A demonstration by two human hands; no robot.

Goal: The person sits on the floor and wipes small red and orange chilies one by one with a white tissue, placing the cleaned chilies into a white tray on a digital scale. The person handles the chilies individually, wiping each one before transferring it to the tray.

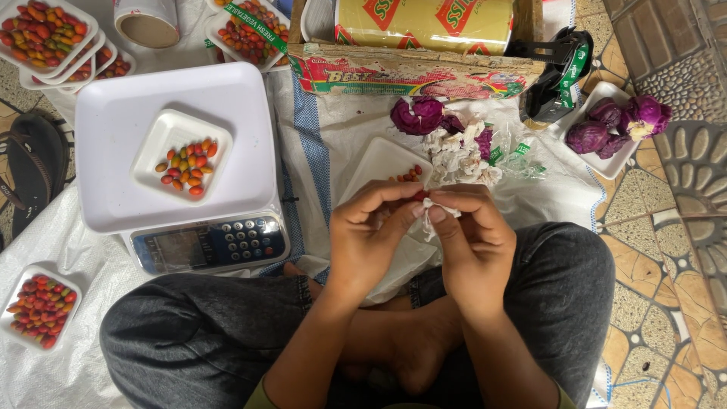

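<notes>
My left hand (369, 231) and my right hand (471, 241) meet in front of me, fingertips pinching a small crumpled white plastic wrap (437, 210) with a bit of red chilli showing at its edge. Just beyond the fingers lies a white foam tray (376, 163) with a few small red chillies (409, 175). A heap of crumpled white wraps (462, 157) lies to the tray's right. I sit cross-legged in dark jeans.
A white digital scale (125, 113) at left carries a foam tray of mixed chillies (187, 165). More chilli trays sit at bottom left (39, 308) and top left (47, 32). Purple cabbage (416, 115), a tray of cabbage pieces (617, 125), a wooden crate (413, 72) with film roll, a black sandal (34, 167).
</notes>
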